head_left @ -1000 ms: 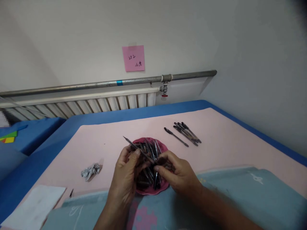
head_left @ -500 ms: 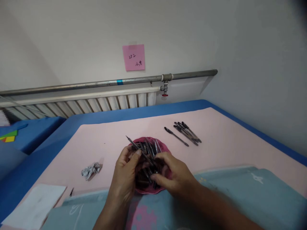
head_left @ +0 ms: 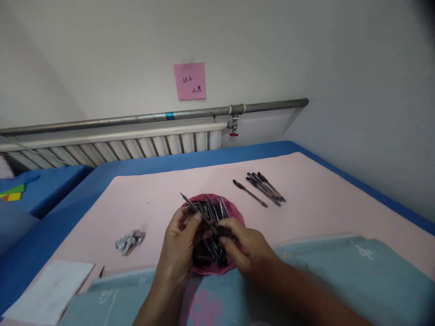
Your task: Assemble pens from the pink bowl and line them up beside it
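Observation:
Slanting across a pink basket (head_left: pixel 240 216), a slim pen (head_left: pixel 190 205) has its bare tip pointing up and to the left. My left hand (head_left: pixel 180 240) pinches its barrel between thumb and fingers. At the lower end of the same pen, my right hand (head_left: pixel 249 244) closes thumb and forefinger; exactly what sits between those fingertips is partly hidden. Beneath both hands, the basket holds several dark pens and clear pen parts (head_left: pixel 211 209). Fingers cover much of its middle.
Several capped black pens (head_left: pixel 267 189) lie in a group at the right, with a single pen (head_left: pixel 250 194) beside them. Crumpled foil (head_left: pixel 129 241) and white paper (head_left: pixel 49 292) are at left. A teal cloth (head_left: pixel 326 267) covers the near edge of the pink mat (head_left: pixel 163 185).
My right thumb and forefinger have risen slightly and closed together at the pen's lower end. The pen and left hand have shifted a little to the right.

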### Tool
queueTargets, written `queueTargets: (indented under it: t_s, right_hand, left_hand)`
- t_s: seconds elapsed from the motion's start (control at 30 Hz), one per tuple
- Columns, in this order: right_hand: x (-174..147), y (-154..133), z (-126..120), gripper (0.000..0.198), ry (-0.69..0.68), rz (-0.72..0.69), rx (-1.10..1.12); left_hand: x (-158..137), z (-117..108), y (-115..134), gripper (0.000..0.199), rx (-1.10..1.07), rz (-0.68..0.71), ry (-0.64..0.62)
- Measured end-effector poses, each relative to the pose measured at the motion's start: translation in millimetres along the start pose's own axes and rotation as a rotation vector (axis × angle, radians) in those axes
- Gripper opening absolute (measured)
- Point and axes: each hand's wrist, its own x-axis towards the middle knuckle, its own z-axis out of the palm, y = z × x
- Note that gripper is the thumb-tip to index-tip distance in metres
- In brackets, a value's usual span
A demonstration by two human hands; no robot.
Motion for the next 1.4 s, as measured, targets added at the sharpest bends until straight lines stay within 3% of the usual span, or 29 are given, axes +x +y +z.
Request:
queueTargets:
  t_s: [0.17,0.3,0.47,0.6,0.73,1.03,1.17,1.4]
  right_hand:
    - [0,1,0,0.025,0.062,-0.035,-0.095]
    - [-1,0,0,0.024,0.010,-0.029,-0.046]
    - [1,1,-1,0.025,0.067,-0.050,-0.122]
    - [1,2,0,0.023,0.013,-0.052,-0.068]
    - [1,3,2,0.021,0.050,-0.091,-0.102]
    - [1,-2,0,0.005,0.010,0.068,0.023]
    - [5,-3,-6,0.009,0.008,0.069,0.080]
    - [12,3,-18,0.011,0.136,0.099,0.083]
  left_hand:
    - [1,0,-1,0.019,0.010,0.007,-0.002]
    - [1,-1,0,0.021,-0.004,0.004,0.016]
    - [2,-2,-1,0.021,0.013,0.017,0.002]
    - [3,-4,-2,0.018,0.012,0.030,-0.021]
    - [4,-5,-3,0.019,0.035,0.031,-0.037]
    - [4,-6,-3,0.019,-0.006,0.020,-0.089]
    - [5,-8,5,0.019,-0.002,0.007,-0.032]
    - [11,-21,27,0.020,0.002,0.106,0.170]
